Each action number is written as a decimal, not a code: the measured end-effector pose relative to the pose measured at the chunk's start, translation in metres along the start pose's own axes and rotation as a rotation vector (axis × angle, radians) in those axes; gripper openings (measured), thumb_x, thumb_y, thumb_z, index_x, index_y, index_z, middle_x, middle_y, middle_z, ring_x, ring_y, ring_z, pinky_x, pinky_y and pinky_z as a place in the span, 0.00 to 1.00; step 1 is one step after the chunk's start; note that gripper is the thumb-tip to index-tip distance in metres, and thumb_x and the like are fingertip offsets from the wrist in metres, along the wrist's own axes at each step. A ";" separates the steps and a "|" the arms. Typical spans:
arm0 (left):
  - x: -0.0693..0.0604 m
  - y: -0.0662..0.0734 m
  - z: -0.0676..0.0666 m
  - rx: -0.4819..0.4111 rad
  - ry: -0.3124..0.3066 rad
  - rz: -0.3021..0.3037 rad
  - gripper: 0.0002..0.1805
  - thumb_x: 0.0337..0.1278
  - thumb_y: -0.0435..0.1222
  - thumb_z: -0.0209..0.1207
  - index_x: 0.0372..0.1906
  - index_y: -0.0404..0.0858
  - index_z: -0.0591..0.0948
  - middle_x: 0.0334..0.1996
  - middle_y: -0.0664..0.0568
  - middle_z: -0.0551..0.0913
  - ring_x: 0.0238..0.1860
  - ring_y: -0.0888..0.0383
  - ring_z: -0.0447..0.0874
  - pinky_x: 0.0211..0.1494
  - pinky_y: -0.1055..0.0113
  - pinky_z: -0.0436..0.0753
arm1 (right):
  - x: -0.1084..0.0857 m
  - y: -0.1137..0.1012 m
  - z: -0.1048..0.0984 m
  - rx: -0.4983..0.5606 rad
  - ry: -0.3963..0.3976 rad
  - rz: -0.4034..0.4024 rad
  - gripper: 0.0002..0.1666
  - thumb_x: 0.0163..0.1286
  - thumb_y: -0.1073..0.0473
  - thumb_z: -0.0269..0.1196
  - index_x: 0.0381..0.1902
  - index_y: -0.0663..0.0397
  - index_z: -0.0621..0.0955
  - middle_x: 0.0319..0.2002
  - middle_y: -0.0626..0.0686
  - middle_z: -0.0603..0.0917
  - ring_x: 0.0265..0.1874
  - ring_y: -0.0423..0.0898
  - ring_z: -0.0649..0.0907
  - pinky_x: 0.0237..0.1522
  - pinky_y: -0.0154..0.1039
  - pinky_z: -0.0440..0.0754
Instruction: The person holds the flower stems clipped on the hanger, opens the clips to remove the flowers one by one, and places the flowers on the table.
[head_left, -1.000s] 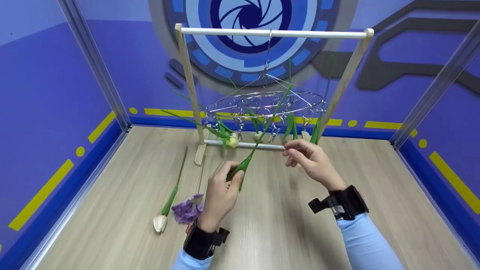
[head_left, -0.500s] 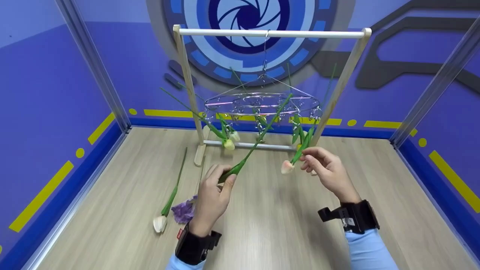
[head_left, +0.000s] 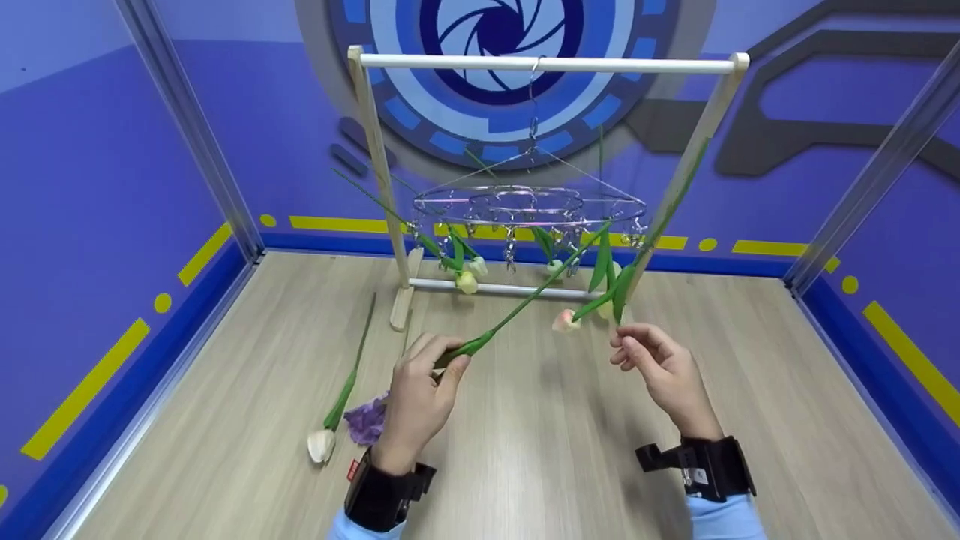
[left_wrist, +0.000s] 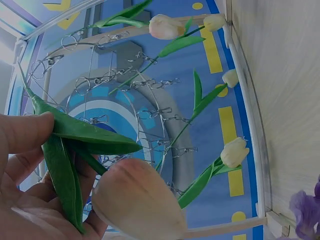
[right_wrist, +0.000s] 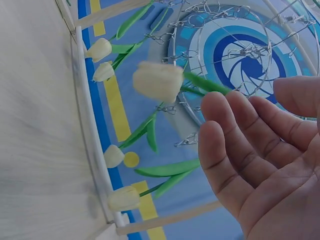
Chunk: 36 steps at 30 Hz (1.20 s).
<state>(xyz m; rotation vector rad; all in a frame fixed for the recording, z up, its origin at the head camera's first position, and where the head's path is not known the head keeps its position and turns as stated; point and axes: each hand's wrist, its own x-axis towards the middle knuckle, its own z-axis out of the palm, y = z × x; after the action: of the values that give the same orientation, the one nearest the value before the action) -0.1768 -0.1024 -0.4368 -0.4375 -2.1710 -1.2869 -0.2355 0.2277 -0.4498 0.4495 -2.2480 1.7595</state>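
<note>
Fingers [head_left: 424,347] and thumb of a person's left hand [head_left: 418,396] pinch a tulip [left_wrist: 137,202] in front of the rack [head_left: 450,62], its stem slanting toward the rack's right end. Relaxed and gripping nothing, the right hand [head_left: 667,375] hovers near a pink bloom [head_left: 566,321] before the rack's right leg. White [head_left: 341,403] and purple flowers [head_left: 366,421] lie with stem tips near the rack's left foot.

- Head view, seven o'clock: the left hand [head_left: 416,397] is hiding the bloom [left_wrist: 137,202] of its tulip [head_left: 476,344].
- Left wrist view, four o'clock: the edge is cropping a purple flower [left_wrist: 306,212].
- Right wrist view, four o'clock: the right hand [right_wrist: 270,170] is running off-frame.
</note>
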 end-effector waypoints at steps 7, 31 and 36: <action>-0.001 -0.003 0.001 0.000 -0.003 -0.003 0.05 0.67 0.33 0.66 0.44 0.38 0.87 0.39 0.52 0.83 0.40 0.56 0.86 0.33 0.68 0.83 | -0.006 0.008 0.002 0.008 0.009 0.028 0.11 0.77 0.69 0.59 0.50 0.72 0.82 0.37 0.49 0.88 0.33 0.43 0.87 0.36 0.34 0.85; -0.008 -0.016 0.008 0.166 -0.088 -0.050 0.07 0.64 0.31 0.67 0.45 0.37 0.87 0.42 0.49 0.86 0.43 0.54 0.87 0.46 0.57 0.86 | -0.008 0.010 0.002 0.002 0.015 0.042 0.11 0.78 0.67 0.59 0.52 0.67 0.83 0.38 0.49 0.88 0.33 0.44 0.87 0.37 0.36 0.85; -0.013 -0.021 0.008 0.175 -0.090 -0.080 0.06 0.63 0.31 0.68 0.44 0.37 0.87 0.41 0.49 0.87 0.43 0.53 0.86 0.47 0.54 0.85 | -0.009 0.009 0.003 0.005 0.012 0.052 0.11 0.78 0.68 0.59 0.52 0.67 0.83 0.38 0.49 0.88 0.34 0.45 0.87 0.37 0.36 0.85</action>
<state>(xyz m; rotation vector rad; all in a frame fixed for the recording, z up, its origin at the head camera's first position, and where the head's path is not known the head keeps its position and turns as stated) -0.1805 -0.1058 -0.4624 -0.3466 -2.3748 -1.1253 -0.2308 0.2276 -0.4622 0.3836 -2.2671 1.7886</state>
